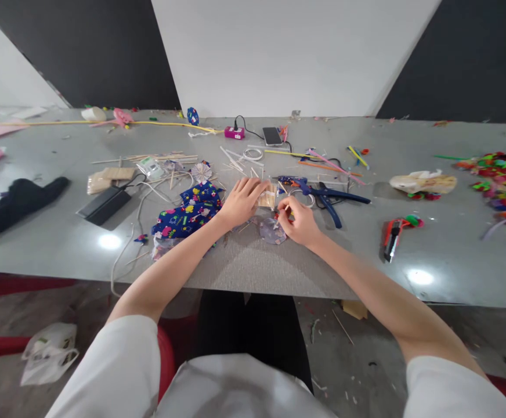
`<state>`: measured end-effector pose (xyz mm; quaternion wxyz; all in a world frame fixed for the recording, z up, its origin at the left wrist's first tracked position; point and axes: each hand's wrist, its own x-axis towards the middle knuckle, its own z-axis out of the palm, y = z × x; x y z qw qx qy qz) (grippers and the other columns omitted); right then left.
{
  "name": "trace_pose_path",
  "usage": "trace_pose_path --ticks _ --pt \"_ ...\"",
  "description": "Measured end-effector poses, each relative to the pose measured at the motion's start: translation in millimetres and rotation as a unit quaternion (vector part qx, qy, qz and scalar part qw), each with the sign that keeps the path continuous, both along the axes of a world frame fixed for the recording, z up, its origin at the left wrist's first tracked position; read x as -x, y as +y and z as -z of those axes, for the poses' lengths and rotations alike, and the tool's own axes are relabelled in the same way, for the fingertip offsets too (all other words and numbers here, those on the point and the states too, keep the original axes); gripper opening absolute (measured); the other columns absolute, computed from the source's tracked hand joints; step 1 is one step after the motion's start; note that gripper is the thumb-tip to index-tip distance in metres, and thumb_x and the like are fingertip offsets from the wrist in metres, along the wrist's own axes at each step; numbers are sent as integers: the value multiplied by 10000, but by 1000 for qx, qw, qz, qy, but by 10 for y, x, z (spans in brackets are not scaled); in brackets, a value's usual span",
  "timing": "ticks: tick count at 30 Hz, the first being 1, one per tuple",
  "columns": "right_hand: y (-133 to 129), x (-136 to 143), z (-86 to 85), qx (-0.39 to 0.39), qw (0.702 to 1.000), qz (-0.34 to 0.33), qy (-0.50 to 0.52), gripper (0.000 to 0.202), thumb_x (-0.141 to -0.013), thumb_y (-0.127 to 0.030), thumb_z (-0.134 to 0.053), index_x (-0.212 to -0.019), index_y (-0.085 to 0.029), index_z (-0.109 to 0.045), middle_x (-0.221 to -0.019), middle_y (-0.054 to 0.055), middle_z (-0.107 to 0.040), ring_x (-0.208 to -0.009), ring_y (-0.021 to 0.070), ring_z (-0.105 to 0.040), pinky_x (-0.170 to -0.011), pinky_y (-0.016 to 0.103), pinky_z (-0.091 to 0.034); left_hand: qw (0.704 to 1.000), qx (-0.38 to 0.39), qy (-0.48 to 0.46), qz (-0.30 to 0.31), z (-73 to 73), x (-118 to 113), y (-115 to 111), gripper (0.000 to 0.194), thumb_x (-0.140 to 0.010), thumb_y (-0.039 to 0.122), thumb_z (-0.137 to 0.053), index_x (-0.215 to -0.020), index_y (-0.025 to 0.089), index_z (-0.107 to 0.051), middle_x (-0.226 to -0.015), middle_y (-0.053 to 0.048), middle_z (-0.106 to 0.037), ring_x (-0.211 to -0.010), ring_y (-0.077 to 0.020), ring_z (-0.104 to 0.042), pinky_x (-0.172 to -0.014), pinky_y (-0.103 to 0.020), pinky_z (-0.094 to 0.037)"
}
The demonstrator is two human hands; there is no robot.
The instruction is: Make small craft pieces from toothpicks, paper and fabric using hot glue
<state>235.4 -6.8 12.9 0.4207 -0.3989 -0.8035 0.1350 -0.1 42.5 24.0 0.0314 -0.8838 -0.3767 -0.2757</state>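
Note:
My left hand has its fingers bent over the left edge of a clear packet of short wooden sticks, holding it at the table. Just right of it, the fingertips of my right hand are pinched together on a thin wooden stick, whose far part is hidden. Below the packet lies a round greyish-purple patterned fabric piece, close to my right fingertips. Dark blue printed fabric is heaped beside my left wrist. A blue glue gun and blue-handled pliers lie beyond my right hand.
A red utility knife lies at the right, with colourful fuzzy pieces farther over. At the left are a black adapter and a loose pale cord. Behind stand a purple power socket and a phone.

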Motion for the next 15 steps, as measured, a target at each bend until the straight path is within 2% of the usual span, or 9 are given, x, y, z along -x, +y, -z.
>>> trace_pose_path --ticks 3,6,15 --pt "5 10 36 36 999 -10 19 226 -962 -188 -534 -1172 -266 -506 -899 21 -678 -757 185 -667 -696 316 -534 1000 -11 -11 -25 -17 -28 -45 729 -883 112 -525 -1599 144 -394 -1429 -209 -545 -1304 -376 -492 -1131 -554 -435" --pt "-2 19 55 45 998 -27 33 275 -1020 -218 -494 -1288 -264 -451 -915 27 -694 -785 191 -686 -723 325 -556 1000 -13 -5 -12 3 -9 -42 774 -876 165 -567 -1618 141 -347 -1427 -217 -532 -1300 -393 -491 -1126 -568 -431" --pt "29 58 112 64 997 -24 34 214 -1080 -328 -474 -1284 -265 -491 -1007 71 -738 -830 204 -738 -706 326 -590 1000 10 -1 14 75 -2 -7 755 -901 218 -583 -1609 176 -326 -1426 -204 -521 -1310 -390 -488 -1123 -575 -442"
